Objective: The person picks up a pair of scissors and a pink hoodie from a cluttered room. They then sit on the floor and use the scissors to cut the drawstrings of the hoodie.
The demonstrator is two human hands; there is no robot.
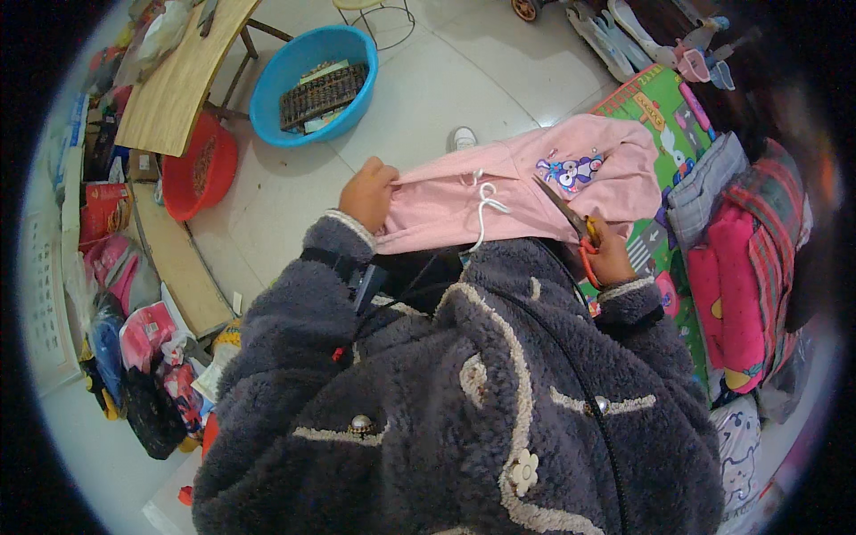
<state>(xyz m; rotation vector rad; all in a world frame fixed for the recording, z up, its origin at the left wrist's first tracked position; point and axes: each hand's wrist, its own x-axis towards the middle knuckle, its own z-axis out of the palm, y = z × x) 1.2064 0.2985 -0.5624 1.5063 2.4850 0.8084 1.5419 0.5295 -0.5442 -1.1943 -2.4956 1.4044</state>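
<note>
A pink garment (450, 218) with a white drawstring (488, 203) and a purple cartoon print lies stretched across in front of my lap. My left hand (367, 198) is closed on its left end. In my right hand (612, 256) is a pair of scissors (563, 207) with orange and yellow handles. The dark blades point up and left, over the pink cloth just below the print. From this view I cannot tell whether the blades touch the cloth. The garment's right part is bunched on a colourful play mat.
Folded bedding (736, 267) is piled on the green play mat (655, 111) at the right. A blue basin (265, 102) and a red basin (227, 169) stand on the tiled floor, near a wooden table (174, 80). Bags and clothes (147, 339) crowd the left side.
</note>
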